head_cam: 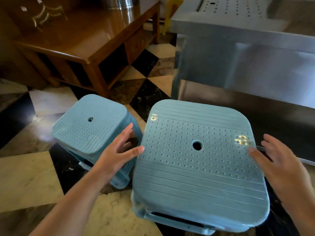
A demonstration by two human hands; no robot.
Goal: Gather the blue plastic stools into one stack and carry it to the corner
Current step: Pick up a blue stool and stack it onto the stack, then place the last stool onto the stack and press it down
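Two blue plastic stools stand on the tiled floor. The nearer, larger-looking stool [196, 167] fills the lower middle, seat up, with a round hole in its dotted top. A second blue stool [88, 126] stands to its left, a little farther away; it looks like a stack of two or more. My left hand [117, 152] is spread open between the two stools, thumb tip touching the near stool's left edge. My right hand [279, 166] is open at that stool's right edge, fingers apart, holding nothing.
A brown wooden table [81, 43] with a lower shelf stands behind the left stool, a steel pot [119, 4] on it. A stainless steel counter [247, 53] stands behind the near stool on the right. The floor [25, 176] is checkered black and cream marble.
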